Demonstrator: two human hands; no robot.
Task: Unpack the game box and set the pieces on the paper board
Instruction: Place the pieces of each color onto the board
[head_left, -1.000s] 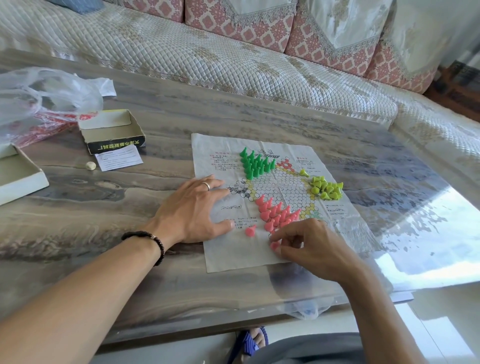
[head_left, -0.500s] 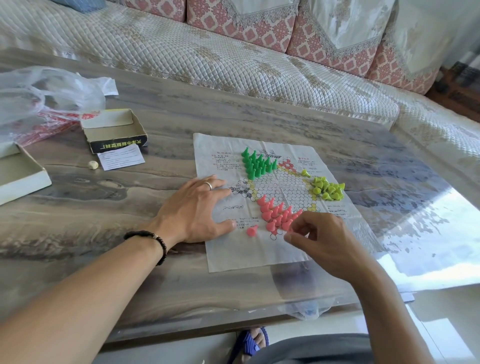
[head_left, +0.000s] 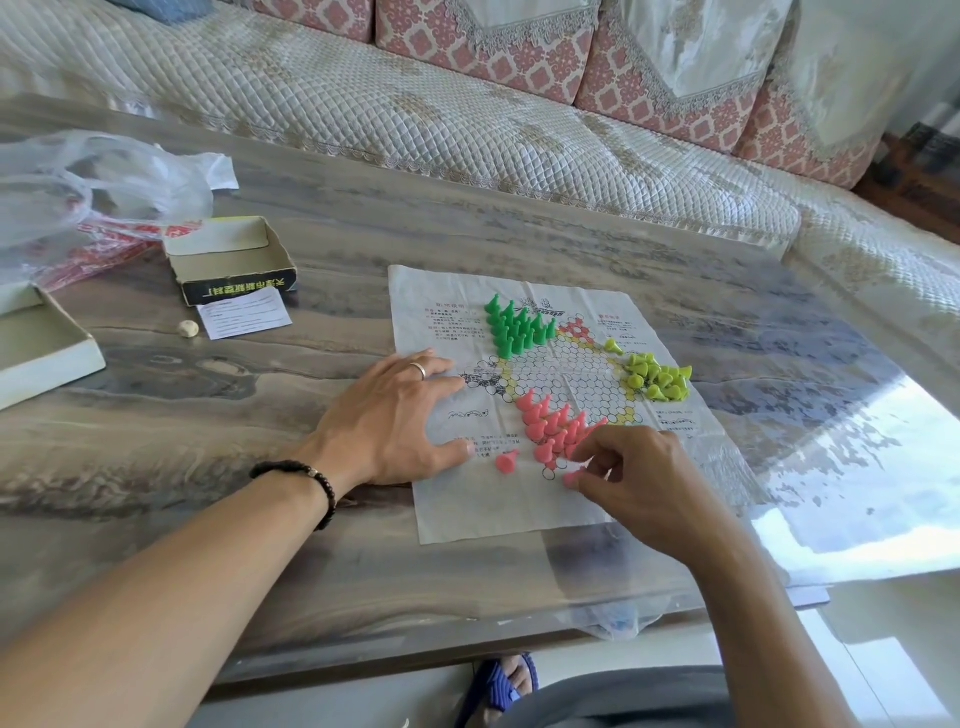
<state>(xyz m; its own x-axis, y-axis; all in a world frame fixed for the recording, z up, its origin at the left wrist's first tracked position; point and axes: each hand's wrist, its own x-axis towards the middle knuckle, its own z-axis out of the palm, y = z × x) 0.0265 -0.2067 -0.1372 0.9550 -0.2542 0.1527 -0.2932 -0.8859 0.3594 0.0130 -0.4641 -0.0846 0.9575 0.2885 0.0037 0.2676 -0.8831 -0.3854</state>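
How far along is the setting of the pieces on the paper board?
Done: the box is open, and green pieces and yellow pieces stand grouped on the paper board. In hand: the right hand pinches a pink piece beside the pink group. Left: one loose pink piece; the left hand presses the board.

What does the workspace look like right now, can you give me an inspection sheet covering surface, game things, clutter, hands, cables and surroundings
Surface: marbled table with a glossy top.
Job's things: paper board lies flat; green pieces, yellow pieces and pink pieces stand in clusters on it; one stray pink piece lies tipped beside its cluster; open game box sits left of the board.
Clutter: plastic bag, leaflet, small die, box lid.
Hands: left hand presses flat on the board's edge; right hand pinches a pink piece.
Cables: nothing seen.
Surroundings: quilted sofa behind the table.
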